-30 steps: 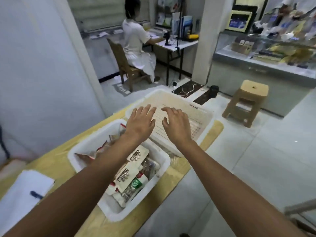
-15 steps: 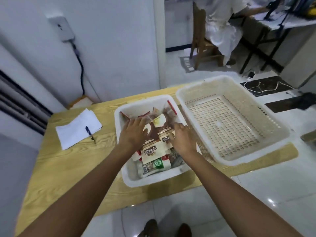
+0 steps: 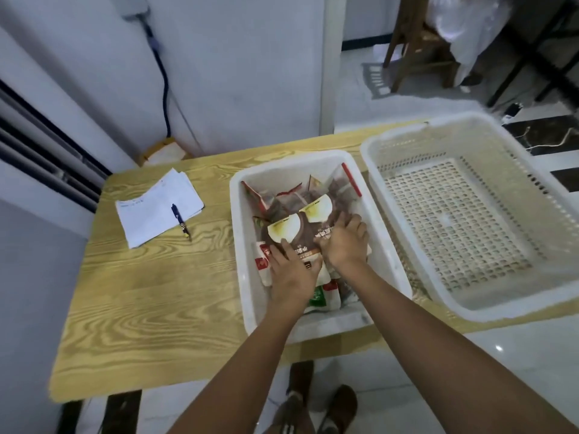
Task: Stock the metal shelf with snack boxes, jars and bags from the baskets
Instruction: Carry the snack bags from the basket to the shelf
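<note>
The place looked like a plain back office or stockroom. A pale wood-grain worktable carried a stack of white paper sheets with a blue pen. Beside them stood a white solid-walled plastic bin of brown and white snack bags and a white perforated plastic basket. Glossy pale floor tiles and a brown wooden chair lay beyond.

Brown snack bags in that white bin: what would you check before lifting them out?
1. Left hand and right hand both hold the brown snack bags: ok.
2. Bags free of the packets underneath: cannot tell.
3. White bin rests on the table: ok.
4. Perforated basket beside the bin, apart from the hands: ok.
5. Metal shelf in sight for the carry: not ok, it is out of view.
</note>
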